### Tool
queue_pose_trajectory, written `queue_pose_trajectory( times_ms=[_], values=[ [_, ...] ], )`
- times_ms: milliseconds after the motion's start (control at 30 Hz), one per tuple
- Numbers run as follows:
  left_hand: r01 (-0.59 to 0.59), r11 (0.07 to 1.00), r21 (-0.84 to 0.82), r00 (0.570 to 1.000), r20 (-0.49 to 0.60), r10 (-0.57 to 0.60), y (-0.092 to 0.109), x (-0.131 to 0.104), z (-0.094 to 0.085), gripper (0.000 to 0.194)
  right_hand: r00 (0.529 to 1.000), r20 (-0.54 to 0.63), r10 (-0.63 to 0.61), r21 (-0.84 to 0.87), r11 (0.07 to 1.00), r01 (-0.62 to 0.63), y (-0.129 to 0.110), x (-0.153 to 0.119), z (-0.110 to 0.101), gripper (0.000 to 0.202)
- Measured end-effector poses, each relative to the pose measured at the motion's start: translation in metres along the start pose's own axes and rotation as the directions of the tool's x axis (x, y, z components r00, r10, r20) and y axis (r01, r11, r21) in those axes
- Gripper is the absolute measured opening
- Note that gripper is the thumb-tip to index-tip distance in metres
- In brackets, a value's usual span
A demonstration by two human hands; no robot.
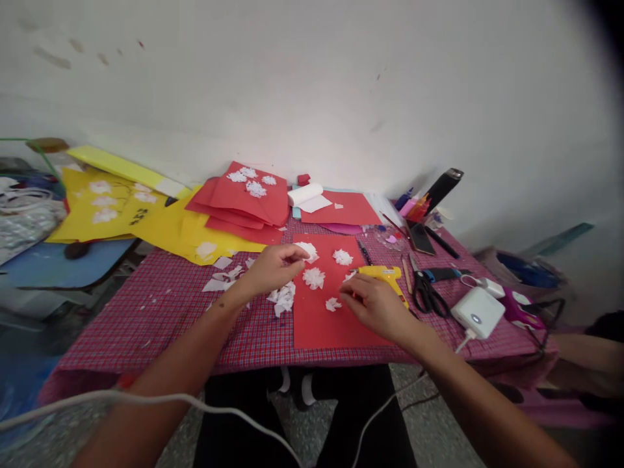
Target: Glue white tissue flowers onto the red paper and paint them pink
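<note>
A red sheet lies on the checked tablecloth, with several white crumpled paper flowers on it, one near its middle. My left hand hovers at the sheet's left edge, beside the upper left flower; its thumb and fingertips are close together, and whatever they may hold is too small to make out. My right hand is over the sheet's right side, fingers curled, next to a small flower. Its grip is unclear. Just above this hand lies a yellow glue gun.
White paper scraps lie left of the sheet. Red sheets and yellow sheets are stacked behind. Scissors, a white power bank and bottles stand or lie right. A cable crosses below; another person's arm is at far right.
</note>
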State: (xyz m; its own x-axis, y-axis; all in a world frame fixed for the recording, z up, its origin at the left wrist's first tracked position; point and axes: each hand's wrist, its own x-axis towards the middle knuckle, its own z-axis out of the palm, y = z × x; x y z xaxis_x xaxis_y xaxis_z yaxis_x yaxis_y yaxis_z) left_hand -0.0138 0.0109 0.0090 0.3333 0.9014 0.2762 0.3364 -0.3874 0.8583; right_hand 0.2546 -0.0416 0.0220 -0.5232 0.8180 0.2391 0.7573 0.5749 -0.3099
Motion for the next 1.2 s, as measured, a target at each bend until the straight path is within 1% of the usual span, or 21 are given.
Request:
queue_pose_trajectory(
  times_ms=[100, 200, 267, 433, 567, 633, 700, 767, 833, 867, 933, 1000, 1033, 1100, 1200],
  values=[
    [0.037, 0.998, -0.042, 0.991, -0.125, -0.042, -0.004, 0.003, -0.002, 0.023, 0.997, 0.070, 0.017, -0.015, 1.000, -0.016, -0.020, 0.016, 0.008, 0.013],
    [0.028, 0.997, -0.070, 0.980, -0.195, -0.042, -0.009, 0.005, -0.003, 0.023, 0.992, 0.118, 0.046, -0.021, 0.999, -0.043, -0.036, 0.035, 0.018, 0.013],
    [0.017, 0.997, -0.082, 0.979, -0.202, -0.033, -0.012, 0.006, -0.002, 0.022, 0.988, 0.138, 0.065, -0.013, 0.998, -0.064, -0.044, 0.048, 0.026, 0.013],
    [-0.005, 0.998, -0.068, 0.982, -0.191, -0.008, -0.011, 0.006, -0.002, 0.022, 0.980, 0.189, 0.064, -0.012, 0.998, -0.062, -0.054, 0.070, 0.044, 0.015],
    [-0.006, 0.999, -0.054, 0.983, -0.182, -0.004, -0.009, 0.006, -0.003, 0.023, 0.966, 0.222, 0.132, -0.042, 0.991, -0.125, -0.059, 0.078, 0.049, 0.020],
    [0.007, 0.999, -0.048, 0.984, -0.176, -0.016, -0.010, 0.006, -0.002, 0.024, 0.966, 0.213, 0.145, 0.024, 0.988, -0.153, -0.057, 0.079, 0.049, 0.019],
    [0.026, 0.998, -0.057, 0.988, -0.148, -0.034, -0.012, 0.006, -0.002, 0.025, 0.971, 0.173, 0.166, 0.167, 0.966, -0.195, -0.052, 0.077, 0.047, 0.017],
    [0.044, 0.993, -0.105, 0.994, -0.097, -0.055, -0.013, 0.005, -0.001, 0.026, 0.965, 0.134, 0.224, 0.365, 0.895, -0.258, -0.045, 0.073, 0.043, 0.014],
    [0.055, 0.985, -0.166, 0.998, -0.033, -0.062, -0.014, 0.005, 0.001, 0.025, 0.942, 0.134, 0.308, 0.549, 0.768, -0.329, -0.039, 0.068, 0.038, 0.017],
    [0.056, 0.980, -0.190, 0.998, 0.003, -0.057, -0.014, 0.005, 0.001, 0.025, 0.927, 0.154, 0.343, 0.620, 0.697, -0.361, -0.037, 0.066, 0.036, 0.019],
    [0.049, 0.973, -0.226, 0.996, 0.086, -0.030, -0.015, 0.005, 0.003, 0.026, 0.896, 0.209, 0.391, 0.715, 0.564, -0.413, -0.035, 0.062, 0.033, 0.022],
    [0.041, 0.966, -0.257, 0.986, 0.166, 0.003, -0.016, 0.005, 0.004, 0.032, 0.871, 0.242, 0.427, 0.772, 0.459, -0.440, -0.035, 0.060, 0.032, 0.023],
    [0.042, 0.962, -0.271, 0.981, 0.195, 0.012, -0.016, 0.005, 0.004, 0.036, 0.864, 0.238, 0.443, 0.795, 0.422, -0.435, -0.035, 0.059, 0.032, 0.024],
    [0.051, 0.954, -0.295, 0.974, 0.226, 0.018, -0.016, 0.004, 0.004, 0.041, 0.859, 0.190, 0.475, 0.837, 0.378, -0.395, -0.035, 0.058, 0.033, 0.027],
    [0.082, 0.931, -0.356, 0.968, 0.249, 0.010, -0.012, 0.003, 0.003, 0.044, 0.856, 0.121, 0.503, 0.868, 0.365, -0.337, -0.035, 0.058, 0.036, 0.029]
  ],
)
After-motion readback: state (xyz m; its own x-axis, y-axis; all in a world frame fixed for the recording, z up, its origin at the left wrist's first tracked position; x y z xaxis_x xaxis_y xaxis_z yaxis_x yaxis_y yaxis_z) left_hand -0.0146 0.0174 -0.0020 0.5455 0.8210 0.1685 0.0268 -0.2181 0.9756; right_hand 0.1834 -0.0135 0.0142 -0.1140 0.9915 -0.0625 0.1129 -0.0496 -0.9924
